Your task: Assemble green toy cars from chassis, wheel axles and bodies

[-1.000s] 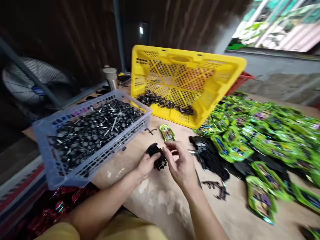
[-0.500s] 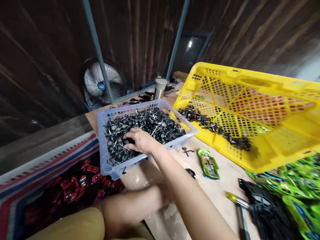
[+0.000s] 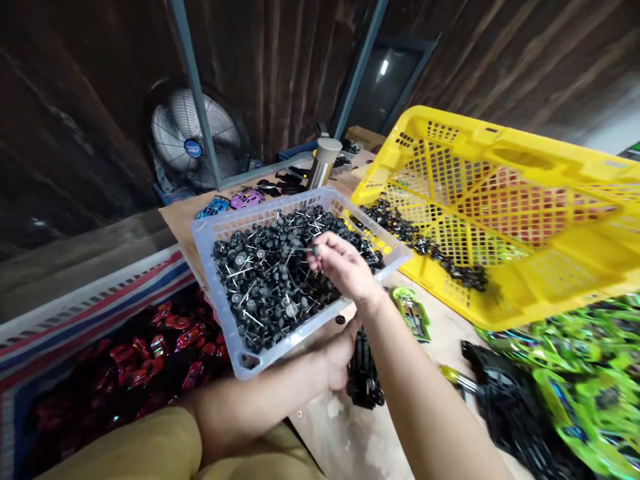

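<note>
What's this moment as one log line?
right hand: pinching wheel axle over basket | left hand: at black car base, grip unclear | yellow crate: tipped

- Fan (image 3: 192,148) with a blue hub, behind a post (image 3: 197,87)
- Metal tumbler (image 3: 323,165) with a pale lid, on the worktop (image 3: 345,443)
- Blue toy car (image 3: 213,207) beside a purple toy car (image 3: 247,198)
- Striped bag (image 3: 100,309) with red toy cars (image 3: 190,336) inside
</note>
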Available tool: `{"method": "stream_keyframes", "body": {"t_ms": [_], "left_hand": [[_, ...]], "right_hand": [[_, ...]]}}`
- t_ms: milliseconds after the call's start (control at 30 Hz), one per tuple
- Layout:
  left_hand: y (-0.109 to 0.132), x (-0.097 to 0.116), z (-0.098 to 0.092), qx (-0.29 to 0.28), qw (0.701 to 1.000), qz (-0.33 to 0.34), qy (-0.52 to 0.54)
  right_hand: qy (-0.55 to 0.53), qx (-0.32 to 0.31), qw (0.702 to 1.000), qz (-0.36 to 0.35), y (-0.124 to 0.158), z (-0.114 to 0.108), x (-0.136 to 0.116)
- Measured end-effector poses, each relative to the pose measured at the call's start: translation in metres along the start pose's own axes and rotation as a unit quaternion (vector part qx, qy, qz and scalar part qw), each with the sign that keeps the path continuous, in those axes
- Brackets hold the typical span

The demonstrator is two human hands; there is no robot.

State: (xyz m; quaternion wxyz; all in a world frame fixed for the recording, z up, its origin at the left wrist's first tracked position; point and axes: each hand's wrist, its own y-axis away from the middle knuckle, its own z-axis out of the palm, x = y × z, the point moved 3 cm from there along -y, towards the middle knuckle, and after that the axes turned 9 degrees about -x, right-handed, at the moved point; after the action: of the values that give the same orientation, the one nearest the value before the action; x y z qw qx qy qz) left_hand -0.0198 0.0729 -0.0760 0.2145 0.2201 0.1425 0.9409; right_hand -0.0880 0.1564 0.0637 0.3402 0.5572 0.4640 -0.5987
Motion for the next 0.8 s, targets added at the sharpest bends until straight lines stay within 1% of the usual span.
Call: {"method": "stream_keyframes", "body": {"t_ms": [33, 100, 133, 167, 233, 333, 433, 533, 600, 700, 767, 800], "left_hand": [[0.004, -0.001, 0.005, 0.003, 0.999, -0.040, 0.011], [0.011, -0.003, 0.013, -0.008, 0.992, -0.118, 0.038], [0.013, -0.002, 0.015, -0.007, 0.990, -0.130, 0.049], [0.014, 0.000, 0.017, -0.015, 0.991, -0.120, 0.056], [0.014, 0.002, 0.018, -0.041, 0.994, -0.096, 0.044], [0.013, -0.003, 0.021, -0.089, 0.988, -0.122, 0.035], [0.014, -0.012, 0.029, -0.128, 0.980, -0.149, 0.027], [0.015, -0.023, 0.038, -0.137, 0.974, -0.182, 0.003], [0.012, -0.031, 0.042, -0.129, 0.969, -0.209, -0.014], [0.005, -0.045, 0.043, -0.089, 0.968, -0.229, -0.046], [0.001, -0.052, 0.044, -0.063, 0.971, -0.222, -0.064], [0.000, -0.054, 0.045, -0.047, 0.975, -0.208, -0.068]], "right_hand": [[-0.034, 0.055, 0.998, 0.003, 0.009, -0.010, -0.002], [-0.051, 0.131, 0.990, 0.018, 0.035, -0.028, -0.007], [-0.042, 0.153, 0.987, 0.030, 0.052, -0.036, -0.010], [-0.027, 0.163, 0.985, 0.047, 0.072, -0.041, -0.013], [0.011, 0.158, 0.982, 0.098, 0.115, -0.045, -0.017], [0.054, 0.102, 0.976, 0.185, 0.177, -0.036, -0.013], [0.125, 0.071, 0.966, 0.213, 0.223, -0.028, -0.006], [0.200, 0.099, 0.950, 0.219, 0.256, -0.028, -0.002], [0.205, 0.132, 0.945, 0.220, 0.273, -0.027, 0.002], [0.174, 0.200, 0.939, 0.220, 0.289, -0.017, 0.008], [0.166, 0.247, 0.927, 0.229, 0.295, -0.006, 0.014], [0.178, 0.266, 0.918, 0.235, 0.297, 0.000, 0.017]]}}
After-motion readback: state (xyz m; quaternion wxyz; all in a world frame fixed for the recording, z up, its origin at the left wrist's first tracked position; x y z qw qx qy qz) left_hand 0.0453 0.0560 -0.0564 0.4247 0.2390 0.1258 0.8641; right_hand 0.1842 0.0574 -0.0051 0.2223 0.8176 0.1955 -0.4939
